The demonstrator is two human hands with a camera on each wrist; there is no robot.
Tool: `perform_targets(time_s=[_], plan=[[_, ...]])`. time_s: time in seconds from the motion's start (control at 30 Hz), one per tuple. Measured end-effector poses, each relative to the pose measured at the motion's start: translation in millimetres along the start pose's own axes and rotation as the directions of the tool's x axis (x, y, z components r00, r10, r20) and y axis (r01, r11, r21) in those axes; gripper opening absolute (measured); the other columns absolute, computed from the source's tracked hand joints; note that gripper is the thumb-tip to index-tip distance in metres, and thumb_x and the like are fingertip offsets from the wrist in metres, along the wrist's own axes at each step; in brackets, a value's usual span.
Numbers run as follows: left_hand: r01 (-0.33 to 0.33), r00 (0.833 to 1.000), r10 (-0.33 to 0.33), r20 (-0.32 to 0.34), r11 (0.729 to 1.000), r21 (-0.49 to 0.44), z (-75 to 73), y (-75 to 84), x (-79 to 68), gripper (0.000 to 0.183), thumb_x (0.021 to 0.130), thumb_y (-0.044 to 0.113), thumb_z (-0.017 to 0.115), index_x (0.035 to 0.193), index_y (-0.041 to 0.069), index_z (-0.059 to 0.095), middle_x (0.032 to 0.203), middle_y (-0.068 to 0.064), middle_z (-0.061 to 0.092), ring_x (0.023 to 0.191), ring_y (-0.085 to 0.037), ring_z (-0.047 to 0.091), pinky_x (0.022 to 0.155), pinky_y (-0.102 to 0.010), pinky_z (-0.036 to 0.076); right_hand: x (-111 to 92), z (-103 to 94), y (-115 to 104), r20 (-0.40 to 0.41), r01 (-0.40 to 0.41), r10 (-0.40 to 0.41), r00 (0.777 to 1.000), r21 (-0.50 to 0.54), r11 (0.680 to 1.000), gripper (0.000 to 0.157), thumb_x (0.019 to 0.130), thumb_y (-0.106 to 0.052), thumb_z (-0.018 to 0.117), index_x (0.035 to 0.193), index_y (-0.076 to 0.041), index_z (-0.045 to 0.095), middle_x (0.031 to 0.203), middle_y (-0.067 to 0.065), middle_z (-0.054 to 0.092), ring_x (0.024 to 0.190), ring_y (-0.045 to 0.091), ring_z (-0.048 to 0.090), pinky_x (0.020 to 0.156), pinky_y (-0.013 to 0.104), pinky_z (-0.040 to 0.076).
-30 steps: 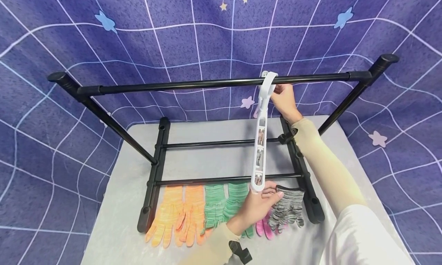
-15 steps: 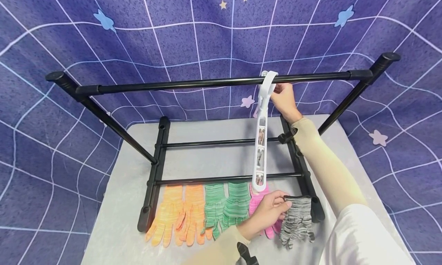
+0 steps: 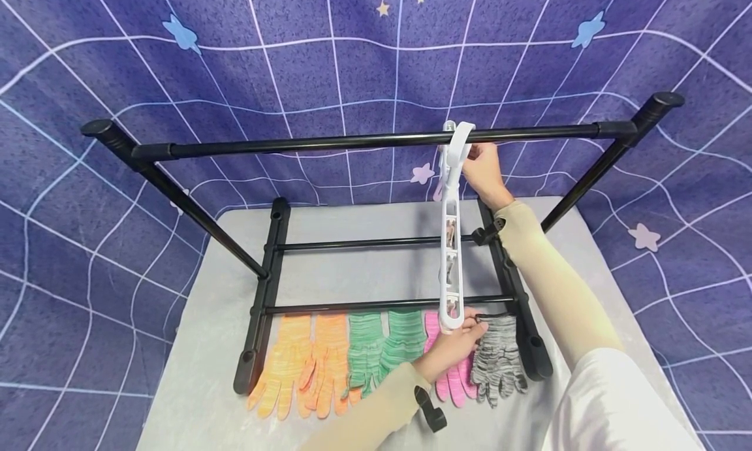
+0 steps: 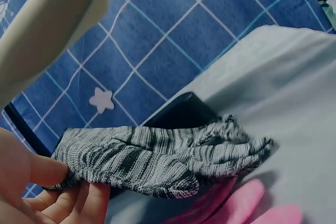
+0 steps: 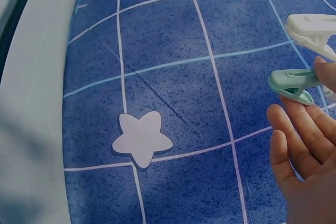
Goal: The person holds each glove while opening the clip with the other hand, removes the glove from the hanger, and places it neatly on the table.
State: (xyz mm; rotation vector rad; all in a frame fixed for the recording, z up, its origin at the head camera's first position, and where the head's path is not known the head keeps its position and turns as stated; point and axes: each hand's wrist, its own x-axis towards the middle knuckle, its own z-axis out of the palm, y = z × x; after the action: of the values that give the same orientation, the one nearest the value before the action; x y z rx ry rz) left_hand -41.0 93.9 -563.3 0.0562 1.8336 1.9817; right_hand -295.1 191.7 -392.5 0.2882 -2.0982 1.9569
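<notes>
In the head view my left hand [image 3: 452,350] pinches a grey-and-black knit glove [image 3: 501,359] at its cuff, just below the lower end of a white clip hanger [image 3: 451,262]. Seen from the left wrist, the glove [image 4: 142,156] stretches sideways from thumb and fingers, its fingertips pointing away. The hanger hooks over the black top bar [image 3: 352,142]. Behind that bar, my right hand [image 3: 486,175] is at the hanger's far part. The right wrist view shows its thumb and fingers pinching a green clip [image 5: 291,81], with a white clip [image 5: 310,27] close above.
Orange gloves [image 3: 288,366], green gloves [image 3: 365,346] and a pink glove [image 3: 452,382] lie in a row along the front of the black rack [image 3: 261,320]. The rack stands on a grey-covered table [image 3: 194,373] before a blue star-patterned curtain [image 3: 329,72].
The left hand first drew the glove down and right, then brought it back up toward the hanger's lower end. The hanger's lower end has shifted slightly right. The right hand stays put.
</notes>
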Motion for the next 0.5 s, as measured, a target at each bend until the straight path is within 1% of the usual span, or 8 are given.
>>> perform_targets(time_s=[0.03,0.1,0.2,0.23,0.33,0.37,0.43,0.5], plan=[[-0.010,1.000,0.010,0.000,1.000,-0.003,-0.7,-1.1,3.1,0.022,0.104,0.007,0.067,0.124,-0.001,0.061,0.085,0.008,0.058,0.075,-0.004,0.056,0.066,-0.019,0.052,0,-0.2,1,0.001,-0.002,0.002,1.000,0.000,1.000,0.012,0.091,-0.004,0.079,0.101,-0.010,0.076,0.084,-0.017,0.074,0.083,0.002,0.069,0.083,0.018,0.054],[-0.023,1.000,0.023,-0.004,1.000,0.007,-3.0,-2.5,8.3,0.021,0.104,0.007,0.066,0.124,-0.001,0.061,0.083,0.009,0.057,0.071,-0.004,0.053,0.064,-0.018,0.050,4,-1.8,9,-0.001,-0.002,0.002,1.000,-0.012,1.000,0.014,0.091,-0.006,0.080,0.103,-0.010,0.076,0.086,-0.018,0.074,0.084,0.002,0.070,0.083,0.019,0.054],[-0.049,0.999,0.051,-0.017,0.996,0.069,-6.3,-5.7,15.8,0.022,0.105,0.009,0.066,0.125,0.001,0.063,0.082,0.010,0.054,0.069,-0.003,0.050,0.063,-0.017,0.045,9,-4.2,19,0.001,-0.012,0.012,1.000,-0.038,0.999,0.016,0.092,-0.010,0.081,0.107,-0.008,0.077,0.088,-0.017,0.075,0.086,0.001,0.070,0.084,0.018,0.054],[-0.048,0.999,0.050,-0.021,0.994,0.093,-7.4,-6.1,17.8,0.023,0.105,0.010,0.067,0.125,0.001,0.063,0.081,0.010,0.054,0.068,-0.003,0.049,0.063,-0.016,0.044,9,-4.9,22,0.002,-0.012,0.012,1.000,-0.047,0.999,0.017,0.092,-0.012,0.082,0.108,-0.008,0.077,0.089,-0.015,0.076,0.086,0.002,0.070,0.085,0.019,0.054],[-0.035,0.998,0.041,-0.036,0.986,0.163,-10.9,-5.6,20.6,0.025,0.103,0.013,0.070,0.124,0.003,0.063,0.082,0.011,0.052,0.067,-0.002,0.048,0.064,-0.015,0.043,10,-6.0,25,-0.004,-0.014,0.014,1.000,-0.051,0.999,0.022,0.092,-0.017,0.084,0.110,-0.006,0.077,0.092,-0.013,0.077,0.088,0.003,0.070,0.086,0.019,0.054],[-0.019,0.999,0.027,-0.044,0.984,0.175,-12.2,-4.7,20.3,0.025,0.102,0.014,0.071,0.123,0.003,0.062,0.083,0.011,0.052,0.067,-0.002,0.049,0.064,-0.016,0.044,10,-5.9,25,-0.006,-0.013,0.013,1.000,-0.049,0.999,0.023,0.091,-0.017,0.084,0.110,-0.006,0.076,0.093,-0.013,0.077,0.088,0.004,0.071,0.086,0.019,0.054],[0.009,0.998,0.005,-0.060,0.975,0.220,-14.2,-2.4,18.4,0.027,0.100,0.015,0.075,0.122,0.005,0.062,0.084,0.011,0.054,0.069,-0.002,0.052,0.066,-0.017,0.047,10,-5.7,26,-0.012,-0.009,0.009,1.000,-0.045,0.999,0.023,0.091,-0.015,0.084,0.111,-0.006,0.076,0.092,-0.015,0.077,0.088,0.004,0.071,0.086,0.019,0.054],[0.037,0.996,-0.014,-0.083,0.959,0.281,-15.8,0.7,14.5,0.029,0.098,0.018,0.077,0.120,0.008,0.061,0.087,0.010,0.057,0.071,-0.003,0.055,0.068,-0.019,0.050,8,-4.9,23,-0.013,-0.008,0.008,1.000,-0.036,0.999,0.019,0.092,-0.012,0.083,0.109,-0.007,0.076,0.089,-0.018,0.075,0.086,0.003,0.070,0.085,0.019,0.054]])
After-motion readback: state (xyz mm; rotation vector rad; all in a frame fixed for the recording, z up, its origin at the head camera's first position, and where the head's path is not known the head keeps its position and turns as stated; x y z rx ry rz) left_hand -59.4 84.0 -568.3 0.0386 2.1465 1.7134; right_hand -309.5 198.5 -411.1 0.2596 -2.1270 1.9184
